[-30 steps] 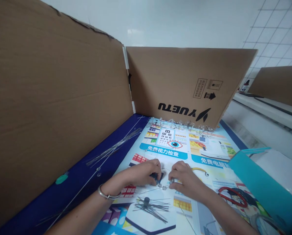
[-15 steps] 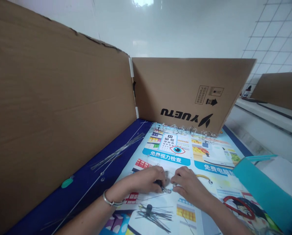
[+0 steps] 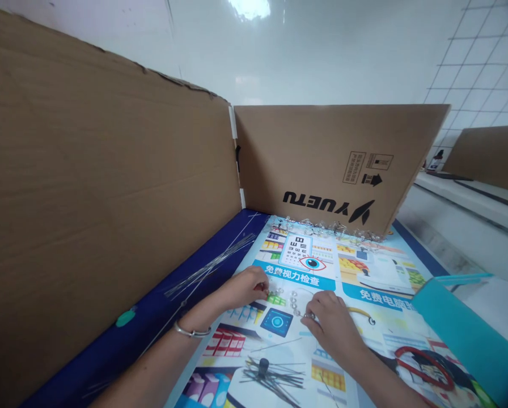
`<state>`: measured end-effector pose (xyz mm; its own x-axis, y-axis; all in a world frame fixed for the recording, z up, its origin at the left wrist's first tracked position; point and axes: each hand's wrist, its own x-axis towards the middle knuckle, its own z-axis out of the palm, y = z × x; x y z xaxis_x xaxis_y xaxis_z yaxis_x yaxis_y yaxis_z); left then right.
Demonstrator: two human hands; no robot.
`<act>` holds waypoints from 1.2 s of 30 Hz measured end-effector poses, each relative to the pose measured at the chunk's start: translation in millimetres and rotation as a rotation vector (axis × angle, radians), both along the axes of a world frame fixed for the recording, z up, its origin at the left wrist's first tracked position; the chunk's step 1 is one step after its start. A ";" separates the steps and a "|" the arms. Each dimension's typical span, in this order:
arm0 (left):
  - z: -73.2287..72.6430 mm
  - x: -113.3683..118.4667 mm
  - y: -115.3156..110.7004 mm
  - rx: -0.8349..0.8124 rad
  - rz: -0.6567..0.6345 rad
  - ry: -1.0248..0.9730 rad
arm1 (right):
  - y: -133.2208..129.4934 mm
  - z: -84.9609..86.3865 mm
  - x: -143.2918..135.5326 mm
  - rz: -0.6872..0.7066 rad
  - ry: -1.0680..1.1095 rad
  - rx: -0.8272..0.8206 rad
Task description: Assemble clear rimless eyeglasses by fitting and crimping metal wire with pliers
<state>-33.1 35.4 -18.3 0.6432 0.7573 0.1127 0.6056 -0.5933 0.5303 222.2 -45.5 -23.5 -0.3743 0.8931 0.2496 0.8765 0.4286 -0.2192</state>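
**Clear beads (image 3: 294,303) at the right hand's (image 3: 333,324) fingertips, mid-desk (image 3: 225,283)**

The right hand's grip is clamped on one end of the clear beads, which run in a short curved line just beside it, between the two hands. The left hand (image 3: 242,290) is well apart from it, thumb and fingers together; what they pinch is too small to tell. Thin wires (image 3: 209,266) lie towards the desk's left edge. Nearer the near edge, short wires (image 3: 275,381) surround a black piece (image 3: 263,367). Clear pieces (image 3: 334,228) line the far edge, below a cardboard panel (image 3: 322,153). A teal box (image 3: 462,334) sits by the right edge.
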 end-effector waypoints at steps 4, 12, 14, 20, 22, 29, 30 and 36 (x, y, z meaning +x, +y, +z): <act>-2.3 12.2 -6.7 0.015 0.059 0.082 | 4.7 -8.4 -4.3 -0.034 0.001 0.053; 2.1 21.3 -21.0 -0.006 0.113 0.211 | 6.1 3.8 -0.2 0.008 0.002 0.039; 4.7 23.2 -23.1 0.022 0.132 0.218 | 5.2 16.3 11.2 -0.027 -0.046 0.008; 10.8 41.0 -39.1 0.264 -0.016 0.072 | 3.2 42.6 54.9 -0.028 -0.174 -0.377; 9.7 45.8 -45.0 0.247 -0.122 0.104 | 3.8 42.7 62.1 -0.023 -0.185 -0.452; 4.6 43.7 -43.6 0.247 -0.121 0.140 | 12.9 39.5 69.5 -0.016 -0.202 -0.412; 4.2 42.6 -41.7 0.253 -0.107 0.135 | 14.4 39.1 71.3 -0.024 -0.210 -0.412; -3.0 38.8 -32.2 0.272 -0.028 0.110 | 20.9 33.1 80.3 -0.084 -0.272 -0.380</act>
<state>5.7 3.2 -21.3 0.6829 0.6908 0.2375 0.6320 -0.7218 0.2822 302.5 -24.6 9.6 -0.3036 0.9320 -0.1978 0.9519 0.2879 -0.1047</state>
